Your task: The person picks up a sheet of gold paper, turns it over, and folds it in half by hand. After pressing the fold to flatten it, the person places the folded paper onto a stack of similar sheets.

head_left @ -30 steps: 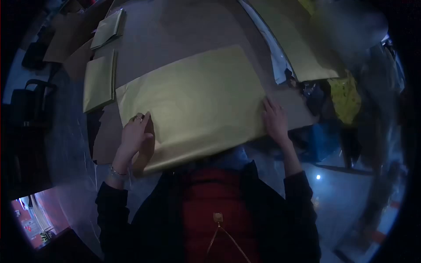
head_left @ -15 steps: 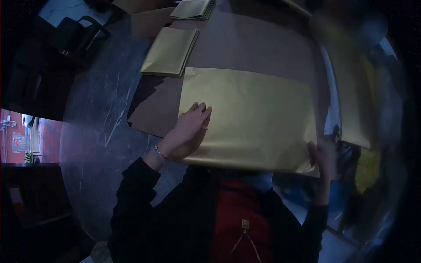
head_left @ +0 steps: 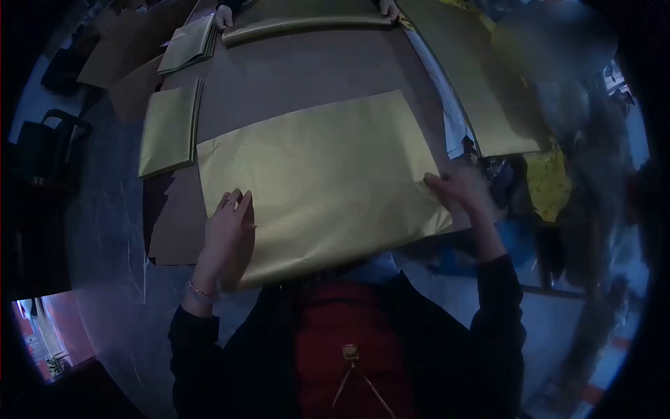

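Note:
A large gold paper sheet [head_left: 328,167] lies over the near part of a brown board, its near edge curving over toward my body. My left hand [head_left: 227,230] rests on the sheet's left side, fingers apart and slightly bent, a ring and bracelet showing. At the right edge, my right hand [head_left: 464,190] pinches the paper, which creases beside it. Some of the right fingers are hidden or blurred. Left of the sheet lies a folded stack of gold paper [head_left: 169,129].
Another folded gold stack [head_left: 188,43] lies farther back. Across the board [head_left: 307,77], another person's hands [head_left: 223,18] hold a rolled gold sheet [head_left: 307,26]. More gold paper [head_left: 481,91] and a yellow patterned piece [head_left: 548,181] are at right. A dark chair [head_left: 63,133] stands left.
The view has shifted, bringing the other person's hands into sight. The sheet now appears tilted, with its right side farther up. Both my hands stay at its sides.

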{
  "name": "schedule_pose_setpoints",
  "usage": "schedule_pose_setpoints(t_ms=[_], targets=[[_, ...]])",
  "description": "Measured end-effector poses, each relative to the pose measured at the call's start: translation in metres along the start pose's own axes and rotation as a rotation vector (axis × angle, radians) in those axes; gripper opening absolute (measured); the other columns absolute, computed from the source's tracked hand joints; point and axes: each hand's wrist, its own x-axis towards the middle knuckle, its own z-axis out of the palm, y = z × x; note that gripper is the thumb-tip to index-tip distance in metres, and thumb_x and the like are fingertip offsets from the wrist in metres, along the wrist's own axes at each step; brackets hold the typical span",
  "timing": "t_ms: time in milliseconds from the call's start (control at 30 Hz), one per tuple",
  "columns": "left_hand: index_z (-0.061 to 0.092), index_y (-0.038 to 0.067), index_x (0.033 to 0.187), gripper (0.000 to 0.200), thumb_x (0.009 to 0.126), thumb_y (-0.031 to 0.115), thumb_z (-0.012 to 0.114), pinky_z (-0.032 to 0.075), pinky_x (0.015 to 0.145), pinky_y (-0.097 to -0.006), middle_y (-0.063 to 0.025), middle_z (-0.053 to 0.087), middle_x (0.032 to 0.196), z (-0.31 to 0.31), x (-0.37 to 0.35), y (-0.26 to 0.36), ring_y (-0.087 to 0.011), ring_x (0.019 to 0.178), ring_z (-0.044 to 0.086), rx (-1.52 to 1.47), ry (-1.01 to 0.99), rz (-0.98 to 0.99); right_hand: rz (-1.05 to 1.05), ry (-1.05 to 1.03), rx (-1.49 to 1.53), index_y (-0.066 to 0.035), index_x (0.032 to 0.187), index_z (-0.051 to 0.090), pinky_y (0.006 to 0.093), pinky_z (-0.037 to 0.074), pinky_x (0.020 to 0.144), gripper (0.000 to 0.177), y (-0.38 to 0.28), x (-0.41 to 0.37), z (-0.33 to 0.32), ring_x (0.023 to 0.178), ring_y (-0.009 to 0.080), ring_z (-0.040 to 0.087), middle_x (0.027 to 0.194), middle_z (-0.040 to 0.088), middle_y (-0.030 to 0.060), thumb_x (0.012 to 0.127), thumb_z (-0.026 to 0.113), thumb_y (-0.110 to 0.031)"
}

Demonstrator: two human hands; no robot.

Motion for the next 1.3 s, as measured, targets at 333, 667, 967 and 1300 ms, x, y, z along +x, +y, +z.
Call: schedule_pose_setpoints(t_ms=[333,667,967,1300], targets=[[0.045,0.017,0.133,0.071,0.070,0.024,0.076,0.053,0.086,-0.0391,-0.0074,0.046,0.131,-0.008,0.001,0.005,-0.0299,0.125,0.046,0.002,-0.079,-0.064,0.039,0.159,0.128,0.001,0.093,0.067,0.0273,0.043,0.058,0.056,-0.011,0.090,0.009,0.067,0.0109,0.056,0.069,0.059,0.0034,0.081,0.065,-0.053],[0.052,0.018,0.126,0.062,0.070,0.029,0.076,0.054,0.079,-0.0371,-0.0041,0.052,0.122,-0.017,0.001,0.001,-0.0254,0.112,0.055,-0.075,0.004,-0.053,-0.010,-0.166,0.656,-0.005,0.102,0.064,0.0209,0.046,0.070,0.034,-0.011,0.123,0.003,0.075,0.0086,0.057,0.085,0.063,0.0012,0.086,0.067,-0.035],[0.055,0.012,0.118,0.050,0.073,0.023,0.072,0.052,0.081,-0.0360,-0.0066,0.053,0.116,-0.007,0.010,0.010,-0.0279,0.112,0.052,-0.103,0.137,-0.026,-0.033,0.159,0.322,0.009,0.088,0.067,0.0308,0.047,0.058,0.036,-0.016,0.134,0.011,0.063,0.0151,0.060,0.075,0.066,0.0074,0.083,0.069,-0.027],[0.050,0.011,0.119,0.052,0.073,0.025,0.072,0.055,0.076,-0.0361,-0.0092,0.050,0.114,0.001,0.041,0.023,-0.0284,0.112,0.051,-0.030,0.120,-0.002,-0.147,0.228,0.191,0.005,0.087,0.067,0.0346,0.045,0.059,0.042,0.015,0.165,-0.001,0.060,0.0153,0.059,0.066,0.064,0.0091,0.084,0.064,-0.037]])
